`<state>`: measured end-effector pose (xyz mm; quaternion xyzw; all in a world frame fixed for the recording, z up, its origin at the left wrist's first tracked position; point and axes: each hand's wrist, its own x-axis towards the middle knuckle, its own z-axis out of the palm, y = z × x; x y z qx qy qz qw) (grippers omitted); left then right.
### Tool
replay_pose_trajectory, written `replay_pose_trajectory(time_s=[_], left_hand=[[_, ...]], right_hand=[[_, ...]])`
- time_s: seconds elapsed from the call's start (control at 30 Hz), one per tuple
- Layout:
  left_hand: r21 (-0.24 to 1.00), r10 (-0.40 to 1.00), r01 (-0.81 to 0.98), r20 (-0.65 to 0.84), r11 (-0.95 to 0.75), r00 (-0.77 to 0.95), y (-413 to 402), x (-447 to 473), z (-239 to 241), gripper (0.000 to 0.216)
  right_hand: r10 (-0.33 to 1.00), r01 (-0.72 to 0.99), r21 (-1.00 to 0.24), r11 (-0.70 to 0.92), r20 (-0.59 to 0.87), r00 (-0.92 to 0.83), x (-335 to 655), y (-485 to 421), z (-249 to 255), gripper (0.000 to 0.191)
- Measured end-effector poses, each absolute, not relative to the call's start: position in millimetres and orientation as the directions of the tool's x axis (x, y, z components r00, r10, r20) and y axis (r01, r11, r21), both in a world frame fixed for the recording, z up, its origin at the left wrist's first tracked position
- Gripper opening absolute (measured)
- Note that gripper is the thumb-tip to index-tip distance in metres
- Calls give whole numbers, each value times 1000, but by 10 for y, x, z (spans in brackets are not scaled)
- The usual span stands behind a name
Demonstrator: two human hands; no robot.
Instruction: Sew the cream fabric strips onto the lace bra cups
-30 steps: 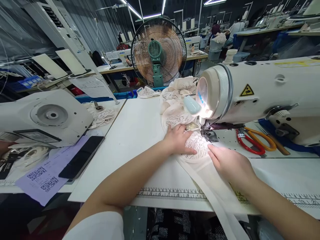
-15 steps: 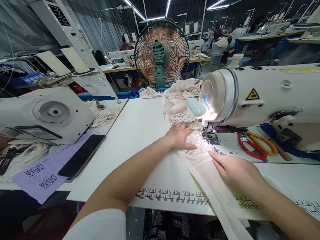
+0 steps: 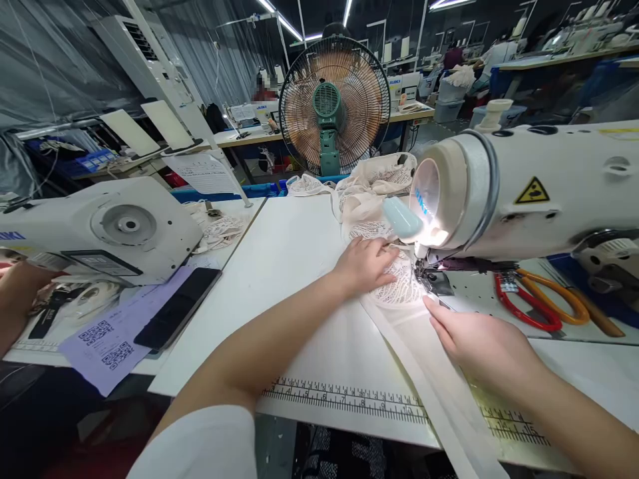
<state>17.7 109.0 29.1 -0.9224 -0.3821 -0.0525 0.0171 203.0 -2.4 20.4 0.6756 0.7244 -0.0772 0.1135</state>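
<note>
A cream lace garment piece lies under the needle area of the white sewing machine. My left hand rests on the lace left of the needle, fingers stretched and somewhat apart. Just in front of the presser foot, my right hand pinches the fabric's right edge between thumb and fingers. From there a plain cream strip runs down over the table's front edge. More cream lace pieces are heaped behind the needle, joined to or touching the sewn piece; I cannot tell which.
Red-handled scissors and orange-handled scissors lie right of the needle. A phone sits on a purple paper at left, beside a second machine with a co-worker's arm. A large fan stands behind.
The view has shifted left, so most things appear further right. Both hands keep nearly the same places on the fabric; the left fingers are drawn slightly closer together. A co-worker's arm shows more at left.
</note>
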Motion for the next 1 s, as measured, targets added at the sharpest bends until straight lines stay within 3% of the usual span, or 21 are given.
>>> replay_pose_trajectory(time_s=[0.07,0.23,0.57,0.8,0.9,1.0], left_hand=[[-43,696,703,104,-710,710,866,202,328,34],[-2,557,557,-4,-830,830,357,213,252,39],[31,666,672,-108,-740,738,362,197,194,46],[86,594,603,-110,-793,797,630,116,210,43],[116,556,564,-98,-818,826,738,78,197,42],[146,520,527,-87,-837,850,838,53,172,41]], right_hand=[[949,996,31,80,-308,-67,2020,-9,240,52],[935,998,-10,68,-347,-67,2024,22,274,55],[921,999,-14,51,-386,-53,1896,80,408,70],[938,995,-1,99,-334,-93,2028,-58,325,53],[959,986,-25,165,-229,-166,2194,-111,164,45],[935,932,-93,351,92,-343,2299,-141,4,36]])
